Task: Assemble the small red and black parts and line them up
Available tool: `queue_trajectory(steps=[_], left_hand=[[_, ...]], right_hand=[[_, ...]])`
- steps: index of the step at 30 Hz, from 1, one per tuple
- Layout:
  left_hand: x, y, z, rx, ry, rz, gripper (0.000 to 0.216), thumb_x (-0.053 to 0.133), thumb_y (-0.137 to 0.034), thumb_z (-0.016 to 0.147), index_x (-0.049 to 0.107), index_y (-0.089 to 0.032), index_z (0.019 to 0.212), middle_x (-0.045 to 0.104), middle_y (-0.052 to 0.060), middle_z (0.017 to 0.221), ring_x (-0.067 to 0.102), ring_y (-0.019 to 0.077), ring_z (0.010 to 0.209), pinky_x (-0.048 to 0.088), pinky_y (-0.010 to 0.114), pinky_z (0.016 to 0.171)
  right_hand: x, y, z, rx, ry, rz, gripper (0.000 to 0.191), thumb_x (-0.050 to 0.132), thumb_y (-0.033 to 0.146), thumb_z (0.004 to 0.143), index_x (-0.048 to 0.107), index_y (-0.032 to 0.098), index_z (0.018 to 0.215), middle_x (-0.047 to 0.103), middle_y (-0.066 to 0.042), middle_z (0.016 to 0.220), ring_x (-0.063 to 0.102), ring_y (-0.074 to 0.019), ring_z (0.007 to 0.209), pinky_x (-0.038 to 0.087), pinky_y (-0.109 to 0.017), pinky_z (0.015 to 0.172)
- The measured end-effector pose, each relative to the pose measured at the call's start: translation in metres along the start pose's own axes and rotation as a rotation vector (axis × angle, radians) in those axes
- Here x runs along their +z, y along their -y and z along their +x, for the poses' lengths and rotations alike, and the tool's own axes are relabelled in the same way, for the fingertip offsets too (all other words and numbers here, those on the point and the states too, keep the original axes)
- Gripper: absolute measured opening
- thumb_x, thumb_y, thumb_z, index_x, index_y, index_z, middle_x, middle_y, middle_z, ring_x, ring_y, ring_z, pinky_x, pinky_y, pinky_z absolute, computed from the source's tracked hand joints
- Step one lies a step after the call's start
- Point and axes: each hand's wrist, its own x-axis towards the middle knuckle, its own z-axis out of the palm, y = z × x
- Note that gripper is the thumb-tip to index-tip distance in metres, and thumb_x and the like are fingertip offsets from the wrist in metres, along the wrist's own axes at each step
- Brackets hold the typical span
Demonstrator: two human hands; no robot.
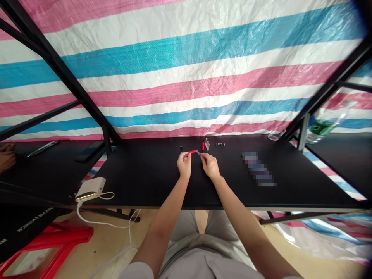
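Observation:
My left hand (184,163) is closed in a pinch on a small red tube-like part (192,151) held above the black table (151,182). My right hand (209,165) is closed on a thin grey piece (198,152) whose tip meets the end of the red part. Just beyond the hands lie a small red and black piece (203,145), several clear little tubes (207,145), a tiny dark piece (181,148) and a short row of small dark beads (220,144).
A blurred-out flat item (258,169) lies right of my hands. A white power bank (90,188) with a cable sits at the table's left front corner. A phone (88,151) and pen (43,148) lie on the left table, where another person's hand (6,157) shows. A bottle (325,126) stands right.

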Motion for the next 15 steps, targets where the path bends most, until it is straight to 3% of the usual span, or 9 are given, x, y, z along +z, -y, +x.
queue_trajectory(steps=[3, 8, 15], left_hand=[[-0.0002, -0.0009, -0.0006, 0.021, 0.023, 0.043, 0.027, 0.055, -0.037, 0.078, 0.058, -0.017, 0.096, 0.063, 0.007, 0.091, 0.060, 0.0119, 0.073, 0.049, 0.025, 0.068], [0.0009, -0.0019, -0.0026, 0.084, 0.236, 0.134, 0.046, 0.052, -0.022, 0.080, 0.042, -0.024, 0.125, 0.052, 0.011, 0.120, 0.059, 0.0128, 0.083, 0.046, 0.021, 0.058], [0.0002, -0.0005, -0.0025, 0.172, 0.344, 0.191, 0.056, 0.046, -0.011, 0.080, 0.035, -0.030, 0.131, 0.045, 0.010, 0.124, 0.056, 0.0132, 0.088, 0.046, 0.020, 0.057]], right_hand=[[0.0007, -0.0008, 0.0000, -0.006, 0.018, -0.012, 0.027, 0.034, 0.024, 0.089, 0.056, 0.017, 0.104, 0.064, -0.008, 0.095, 0.057, -0.0178, 0.086, 0.038, -0.029, 0.076], [0.0029, -0.0045, -0.0001, -0.002, -0.016, -0.010, 0.026, 0.036, 0.024, 0.089, 0.056, 0.017, 0.105, 0.065, -0.007, 0.096, 0.057, -0.0178, 0.086, 0.037, -0.030, 0.078], [0.0023, -0.0001, 0.0012, -0.024, -0.019, -0.004, 0.025, 0.036, 0.024, 0.089, 0.056, 0.017, 0.104, 0.065, -0.007, 0.097, 0.057, -0.0178, 0.087, 0.038, -0.030, 0.078]])
